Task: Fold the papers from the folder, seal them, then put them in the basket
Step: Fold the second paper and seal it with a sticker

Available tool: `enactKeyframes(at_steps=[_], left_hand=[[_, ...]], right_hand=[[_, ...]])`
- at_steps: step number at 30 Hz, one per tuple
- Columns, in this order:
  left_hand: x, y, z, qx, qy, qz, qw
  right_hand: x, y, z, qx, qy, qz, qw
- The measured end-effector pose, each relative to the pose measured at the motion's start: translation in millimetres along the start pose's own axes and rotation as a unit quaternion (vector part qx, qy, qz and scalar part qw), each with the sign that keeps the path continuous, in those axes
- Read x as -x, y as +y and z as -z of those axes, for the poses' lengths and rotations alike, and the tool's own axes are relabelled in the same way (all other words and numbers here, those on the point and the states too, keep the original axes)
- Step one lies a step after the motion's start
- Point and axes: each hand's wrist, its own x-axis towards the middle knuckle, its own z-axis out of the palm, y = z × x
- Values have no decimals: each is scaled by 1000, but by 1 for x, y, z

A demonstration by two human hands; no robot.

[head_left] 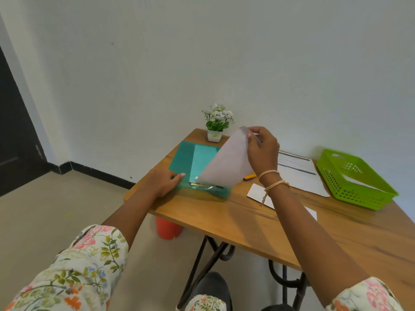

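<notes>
A teal folder (183, 161) lies open on the left end of the wooden table (224, 218). My left hand (162, 181) presses flat on the folder's near left edge. My right hand (261, 149) pinches the top corner of a white sheet of paper (226, 163) and lifts it up from the folder, its lower edge still at the folder's clip. The green basket (356, 179) stands at the table's right end with a white paper inside.
A printed sheet (298, 171) lies between the folder and the basket. White folded papers or envelopes (256, 191) lie under my right wrist, beside a yellow pen-like object (249, 177). A small potted plant (216, 123) stands at the far edge. A red stool (167, 227) is under the table.
</notes>
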Motion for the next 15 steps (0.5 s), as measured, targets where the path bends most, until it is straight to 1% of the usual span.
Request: enactKeyframes(at_steps=[2, 5, 8, 11, 13, 15], left_hand=[[-3, 9, 7, -26, -12, 9, 1000], [-3, 24, 16, -15, -14, 11, 1000], [1, 35, 21, -13, -35, 13, 999], [3, 42, 20, -47, -58, 16, 997], [4, 45, 15, -71, -43, 27, 996], [1, 48, 9, -101, 13, 25, 994]], right_hand=[[-4, -3, 8, -5, 12, -13, 1000], [-8, -9, 19, -22, 38, -18, 999], [-12, -17, 33, -22, 101, 10, 995], [-17, -24, 44, -32, 159, 13, 987], [-20, -24, 47, -41, 178, -5, 983], [-20, -20, 47, -47, 163, -25, 985]])
